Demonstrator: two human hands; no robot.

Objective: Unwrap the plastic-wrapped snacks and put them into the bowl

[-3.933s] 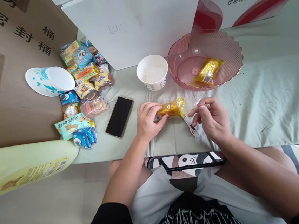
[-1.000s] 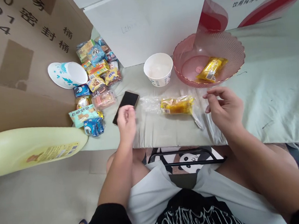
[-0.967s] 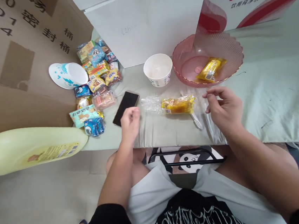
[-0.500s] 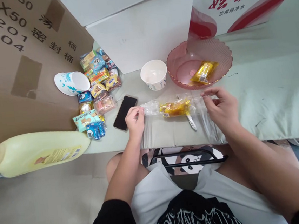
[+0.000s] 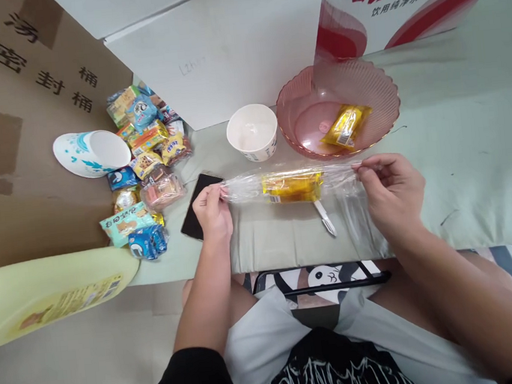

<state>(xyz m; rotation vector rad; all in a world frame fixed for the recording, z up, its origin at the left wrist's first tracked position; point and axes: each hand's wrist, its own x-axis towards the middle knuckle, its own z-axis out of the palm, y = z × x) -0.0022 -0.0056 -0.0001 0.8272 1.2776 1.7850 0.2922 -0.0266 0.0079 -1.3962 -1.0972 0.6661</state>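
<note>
Between my hands stretches a strip of clear plastic wrap [image 5: 243, 189], and a yellow snack packet [image 5: 292, 187] lies within it at the middle. My left hand [image 5: 213, 215] pinches the wrap's left end, above a dark phone [image 5: 192, 220]. The opposite end is pinched by my right hand [image 5: 394, 194], in front of the pink bowl. Just below the packet a white pen-like tool [image 5: 325, 218] rests on the cloth, its upper end hidden by the packet.
A white paper cup [image 5: 253, 133] and a pink ribbed bowl [image 5: 290, 101] holding another yellow packet [image 5: 347, 126] stand behind. To the left are piled snacks [image 5: 146, 139], a tipped patterned cup [image 5: 92, 153], a pale yellow bottle [image 5: 57, 289] and a cardboard box [image 5: 8, 204].
My right fingers have closed on the wrap's right end. The wrap is pulled tauter and straighter around the packet, and my hands are farther apart. The view has shifted slightly.
</note>
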